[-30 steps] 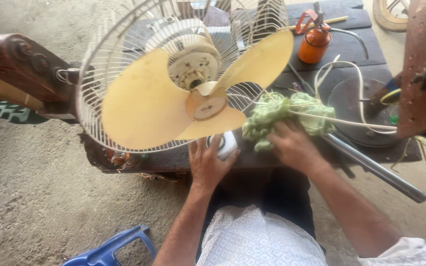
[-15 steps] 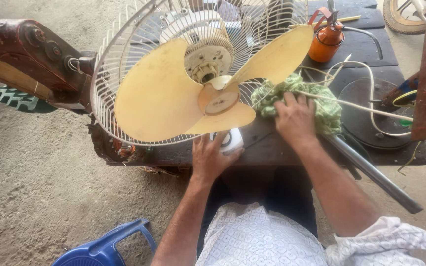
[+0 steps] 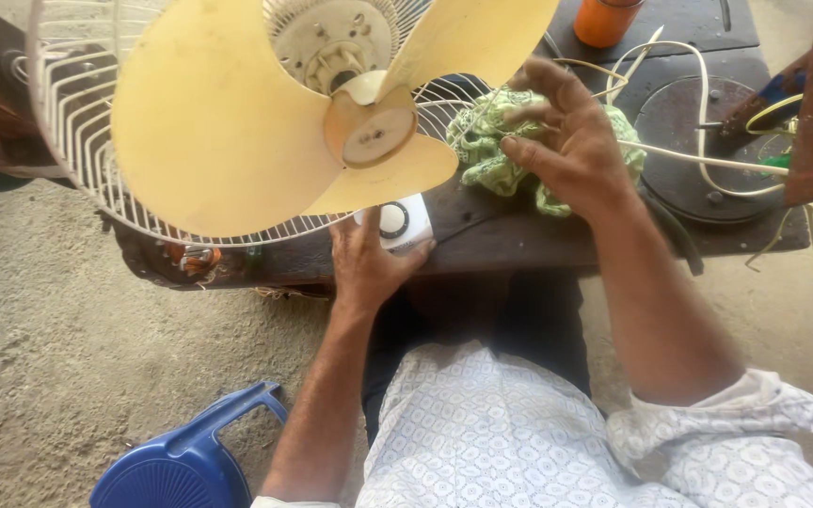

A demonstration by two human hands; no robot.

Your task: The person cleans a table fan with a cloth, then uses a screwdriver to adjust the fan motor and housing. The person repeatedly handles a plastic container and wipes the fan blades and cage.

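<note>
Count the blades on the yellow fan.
3. One blade spreads left of the hub, one points down toward the left hand, and one rises to the upper right, cut off by the frame edge.
</note>
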